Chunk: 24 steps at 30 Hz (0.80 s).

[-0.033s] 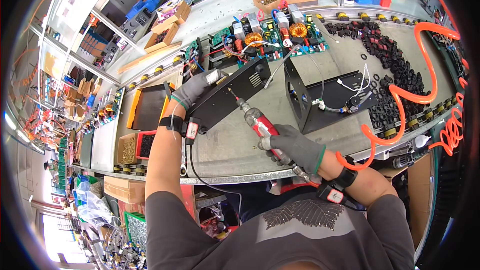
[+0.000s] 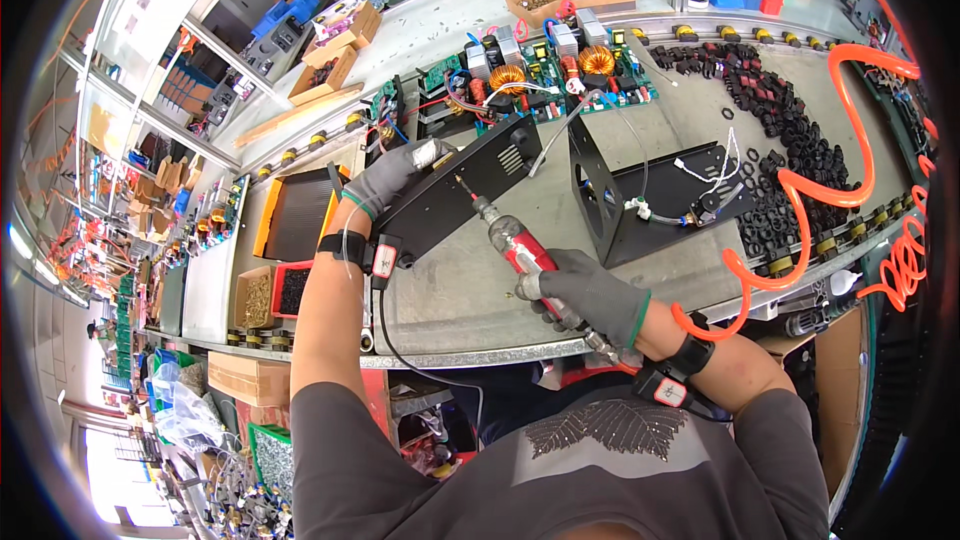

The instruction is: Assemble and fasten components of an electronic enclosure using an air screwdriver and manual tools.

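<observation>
My left hand [image 2: 393, 177], in a grey glove, grips the upper left edge of a black metal panel [image 2: 455, 190] that stands tilted over the bench. Some of its fingers are hidden behind the panel. My right hand [image 2: 598, 290], gloved too, is wrapped round a red and grey air screwdriver [image 2: 522, 248]. The screwdriver's bit points up and left, close to the panel's face; whether it touches cannot be made out. Right of the panel sits a bent black metal housing [image 2: 600, 205] with a clear tube and white wires attached.
Circuit boards with copper coils [image 2: 597, 61] line the back of the bench. Many black plastic rings and fittings [image 2: 800, 145] lie at the right. An orange coiled air hose [image 2: 845, 190] loops over that side. An orange-edged black tray [image 2: 300, 215] and a small red bin [image 2: 292, 290] stand left.
</observation>
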Each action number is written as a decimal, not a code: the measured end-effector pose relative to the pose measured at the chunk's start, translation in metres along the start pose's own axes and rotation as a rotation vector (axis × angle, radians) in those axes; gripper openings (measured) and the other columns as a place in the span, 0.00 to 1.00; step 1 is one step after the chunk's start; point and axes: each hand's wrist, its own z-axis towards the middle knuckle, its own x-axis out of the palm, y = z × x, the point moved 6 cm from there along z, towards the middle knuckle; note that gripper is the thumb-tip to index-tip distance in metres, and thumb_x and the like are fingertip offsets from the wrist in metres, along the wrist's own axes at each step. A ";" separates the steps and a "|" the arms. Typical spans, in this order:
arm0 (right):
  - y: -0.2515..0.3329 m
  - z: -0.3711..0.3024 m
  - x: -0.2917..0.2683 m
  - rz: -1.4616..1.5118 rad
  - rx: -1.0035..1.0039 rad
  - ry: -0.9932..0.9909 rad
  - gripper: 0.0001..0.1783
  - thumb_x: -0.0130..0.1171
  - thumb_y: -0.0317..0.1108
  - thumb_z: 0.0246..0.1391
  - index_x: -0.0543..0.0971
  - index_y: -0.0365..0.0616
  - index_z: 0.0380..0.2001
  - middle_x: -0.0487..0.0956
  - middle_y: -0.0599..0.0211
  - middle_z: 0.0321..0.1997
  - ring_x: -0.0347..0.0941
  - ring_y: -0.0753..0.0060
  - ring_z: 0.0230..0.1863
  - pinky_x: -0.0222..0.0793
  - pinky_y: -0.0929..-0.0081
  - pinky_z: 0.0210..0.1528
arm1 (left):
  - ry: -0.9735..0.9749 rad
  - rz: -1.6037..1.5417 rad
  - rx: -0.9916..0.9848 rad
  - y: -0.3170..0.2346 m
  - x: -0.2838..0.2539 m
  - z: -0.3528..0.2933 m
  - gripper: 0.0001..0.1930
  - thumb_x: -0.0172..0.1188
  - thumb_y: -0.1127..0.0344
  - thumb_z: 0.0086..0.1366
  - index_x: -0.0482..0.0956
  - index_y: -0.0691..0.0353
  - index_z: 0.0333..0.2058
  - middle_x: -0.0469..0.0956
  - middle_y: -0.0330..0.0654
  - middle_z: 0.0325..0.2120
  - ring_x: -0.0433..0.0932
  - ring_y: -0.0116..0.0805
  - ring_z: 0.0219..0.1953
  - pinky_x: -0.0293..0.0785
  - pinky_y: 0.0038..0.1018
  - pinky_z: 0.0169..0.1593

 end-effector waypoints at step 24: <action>0.009 -0.006 0.013 0.189 0.093 0.043 0.24 0.63 0.47 0.49 0.74 0.40 0.43 0.74 0.65 0.30 0.73 0.77 0.28 0.70 0.78 0.26 | 0.092 0.035 0.132 0.016 -0.006 0.015 0.21 0.48 0.53 0.74 0.76 0.61 0.55 0.78 0.37 0.48 0.73 0.26 0.50 0.68 0.26 0.57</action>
